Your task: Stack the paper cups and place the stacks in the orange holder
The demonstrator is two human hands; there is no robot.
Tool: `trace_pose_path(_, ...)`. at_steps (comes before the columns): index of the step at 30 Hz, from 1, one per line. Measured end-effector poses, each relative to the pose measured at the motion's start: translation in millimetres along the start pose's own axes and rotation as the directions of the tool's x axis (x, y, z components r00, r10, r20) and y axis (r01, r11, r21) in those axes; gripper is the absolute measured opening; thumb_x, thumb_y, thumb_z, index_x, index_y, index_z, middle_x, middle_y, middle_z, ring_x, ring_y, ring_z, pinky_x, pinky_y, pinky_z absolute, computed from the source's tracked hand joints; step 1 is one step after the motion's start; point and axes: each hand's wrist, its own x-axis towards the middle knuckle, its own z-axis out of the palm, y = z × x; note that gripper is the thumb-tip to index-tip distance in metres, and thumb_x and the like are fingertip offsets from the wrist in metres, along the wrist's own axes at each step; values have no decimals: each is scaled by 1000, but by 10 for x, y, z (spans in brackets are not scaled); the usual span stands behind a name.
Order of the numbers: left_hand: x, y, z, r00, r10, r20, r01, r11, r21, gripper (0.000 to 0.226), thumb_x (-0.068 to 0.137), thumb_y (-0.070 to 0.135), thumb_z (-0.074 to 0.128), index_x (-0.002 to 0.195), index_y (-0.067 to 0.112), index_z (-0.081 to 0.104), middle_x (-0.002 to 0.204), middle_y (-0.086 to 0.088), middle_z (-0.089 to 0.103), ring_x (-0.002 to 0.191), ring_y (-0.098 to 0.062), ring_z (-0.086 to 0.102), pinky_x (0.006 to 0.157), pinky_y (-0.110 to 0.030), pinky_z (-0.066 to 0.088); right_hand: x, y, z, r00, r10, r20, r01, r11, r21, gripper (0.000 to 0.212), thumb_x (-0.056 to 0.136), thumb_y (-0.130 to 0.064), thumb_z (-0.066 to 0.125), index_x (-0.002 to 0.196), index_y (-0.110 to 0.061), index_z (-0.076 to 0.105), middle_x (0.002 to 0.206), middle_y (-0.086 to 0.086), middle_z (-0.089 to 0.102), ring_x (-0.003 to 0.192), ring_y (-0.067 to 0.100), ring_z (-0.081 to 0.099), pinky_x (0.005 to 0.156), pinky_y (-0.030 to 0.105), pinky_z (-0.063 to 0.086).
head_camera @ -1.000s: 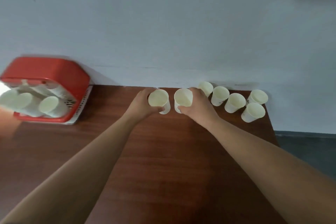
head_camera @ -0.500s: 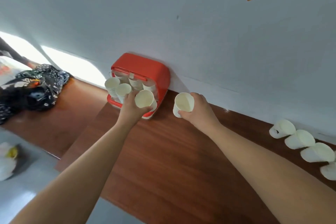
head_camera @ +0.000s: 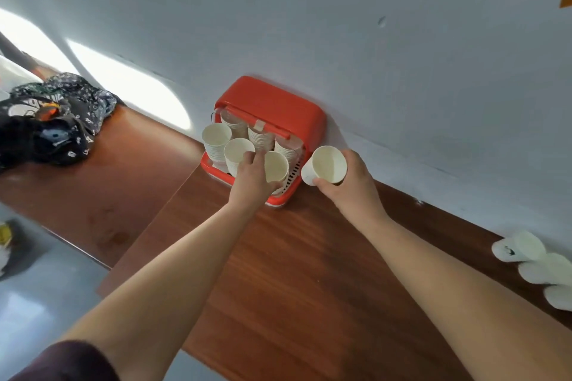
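The orange holder [head_camera: 280, 105] stands against the wall on the brown table and contains several stacks of white paper cups [head_camera: 216, 141]. My left hand [head_camera: 251, 181] grips a paper cup [head_camera: 276, 166] at the holder's front right corner, right beside a stack [head_camera: 237, 154]. My right hand [head_camera: 348, 184] grips another paper cup [head_camera: 326, 165] in the air just right of the holder, mouth tilted toward me. Three loose cups [head_camera: 520, 249] lie along the wall at the far right edge of the view.
The brown table [head_camera: 294, 263] runs along a white wall. A second, lower table [head_camera: 102, 182] at the left carries a pile of dark patterned cloth [head_camera: 52, 119]. Grey floor shows at the lower left.
Both hands carried their cups leftward from the row of loose cups to the holder. My left hand's cup is now at the holder's front right; my right hand's cup is beside it.
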Motion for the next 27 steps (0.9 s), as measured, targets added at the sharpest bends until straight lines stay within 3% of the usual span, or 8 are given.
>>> trace_pose_path(6, 127, -218, 217, 995, 27, 97, -33, 998, 58, 83, 71, 34, 86, 141, 16, 45, 134, -11, 46, 126, -36, 46, 102, -51, 45, 140, -122, 220, 999, -15, 29, 12, 994, 109, 63, 74, -37, 83, 125, -25, 48, 117, -12, 54, 106, 8, 53, 86, 24, 43)
trace_pose_path(11, 148, -453, 213, 993, 30, 114, -12, 988, -154, 89, 69, 34, 88, 144, 21, 41, 142, -2, 49, 126, -24, 53, 101, -46, 50, 226, -187, 459, 994, -51, 99, 37, 990, 138, 60, 73, -33, 85, 119, -29, 47, 114, -13, 55, 103, 6, 53, 83, 21, 45)
trace_pose_path(16, 94, -651, 167, 985, -8, 172, 73, 925, -372, 60, 85, 29, 58, 144, 28, 44, 140, 7, 56, 131, -11, 51, 109, -46, 44, 316, -202, 722, 984, -107, 142, 95, 991, 94, 69, 75, -30, 83, 133, -25, 46, 131, -6, 53, 115, 6, 49, 93, 22, 41)
trace_pose_path(20, 73, -629, 109, 983, -29, 180, 123, 836, -535, 42, 100, 39, 49, 141, 32, 52, 138, 16, 58, 131, -1, 49, 115, -38, 38, 401, -159, 1014, 972, -109, 210, 127, 989, -75, 72, 76, -35, 82, 135, -20, 43, 134, 3, 50, 121, 22, 53, 94, 41, 50)
trace_pose_path(24, 109, -691, 122, 971, 78, 228, 40, 882, -470, 57, 92, 44, 61, 145, 29, 46, 140, 11, 55, 131, -7, 51, 111, -39, 42, 453, -111, 1150, 954, -53, 296, 84, 992, -92, 73, 79, -27, 80, 141, -19, 42, 135, 6, 55, 122, 27, 54, 97, 45, 48)
trace_pose_path(27, 145, -694, 136, 979, 110, 172, -32, 916, -400, 55, 95, 27, 66, 145, 22, 46, 137, 9, 57, 124, -6, 55, 107, -35, 46, 473, -51, 1145, 951, -51, 304, 77, 994, -75, 76, 80, -23, 81, 145, -20, 42, 137, 6, 56, 124, 25, 53, 101, 44, 47)
